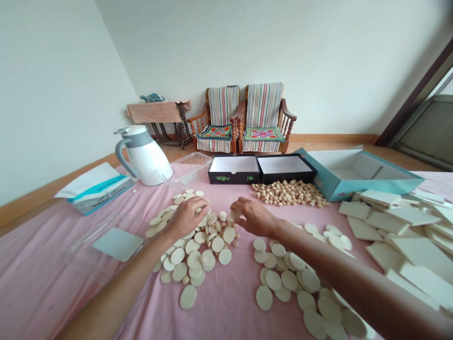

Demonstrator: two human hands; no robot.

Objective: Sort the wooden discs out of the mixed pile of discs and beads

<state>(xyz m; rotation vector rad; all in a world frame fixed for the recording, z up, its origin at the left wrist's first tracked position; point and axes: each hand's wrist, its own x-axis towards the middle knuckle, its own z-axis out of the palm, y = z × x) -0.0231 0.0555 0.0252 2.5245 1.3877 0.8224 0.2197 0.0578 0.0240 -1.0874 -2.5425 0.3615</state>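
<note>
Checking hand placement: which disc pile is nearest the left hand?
The leftmost pile, partly under the left hand, with small wooden pieces; the other discs flank the right forearm.

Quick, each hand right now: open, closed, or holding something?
Left hand: curled over the disc pile; can't tell if it's holding anything.
Right hand: closed on a pale disc.

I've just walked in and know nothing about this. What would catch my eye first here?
Probably the pale discs heaped on the pink cloth, with the left hand over one heap and the right hand at its edge. Next, perhaps, the jumbled tiles at far right, in front of the blue box. Beyond the cloth, two striped chairs stand near the wall.
</note>
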